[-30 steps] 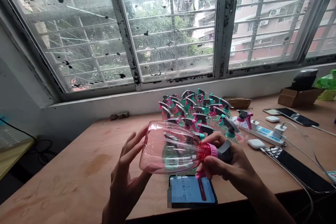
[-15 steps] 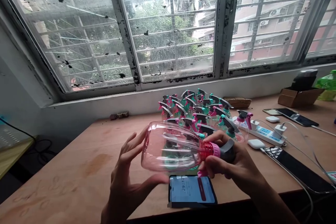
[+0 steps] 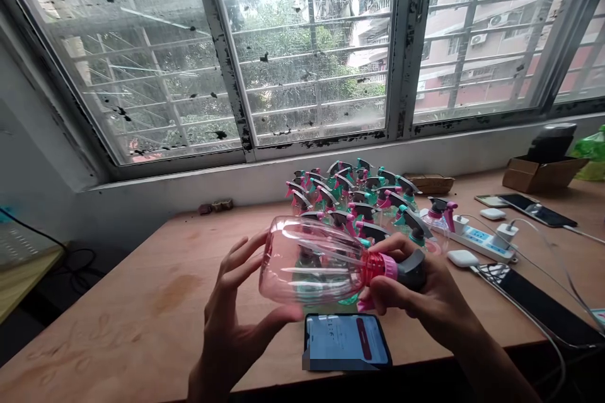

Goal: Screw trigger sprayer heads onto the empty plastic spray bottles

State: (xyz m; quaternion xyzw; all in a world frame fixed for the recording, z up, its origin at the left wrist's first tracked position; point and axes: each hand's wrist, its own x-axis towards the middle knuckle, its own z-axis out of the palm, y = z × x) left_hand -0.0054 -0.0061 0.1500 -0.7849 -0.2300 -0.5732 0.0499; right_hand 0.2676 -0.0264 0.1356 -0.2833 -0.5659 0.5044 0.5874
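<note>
A clear pink spray bottle (image 3: 314, 264) lies sideways in the air between my hands, its base to the left. My right hand (image 3: 416, 289) is closed around its pink collar and dark grey trigger head (image 3: 412, 269), which the fingers partly hide. My left hand (image 3: 243, 302) cups the base loosely, fingers at the far upper side and thumb along the lower edge. Beneath the bottle a lit phone (image 3: 347, 341) lies on the table. Behind it stand several spray bottles (image 3: 363, 211) with pink or green triggers, close together.
On the wooden table (image 3: 155, 315), a white power strip (image 3: 479, 240) with chargers and cables lies right. Near it are a dark phone (image 3: 543, 302) and a white earbud case (image 3: 462, 258). A cardboard box (image 3: 543, 173) stands farther back, below the barred window (image 3: 312, 56).
The bottle has shifted slightly right and its base a little up. My left hand has moved slightly right, its thumb now closer to the bottle's lower edge. My right hand keeps its grip.
</note>
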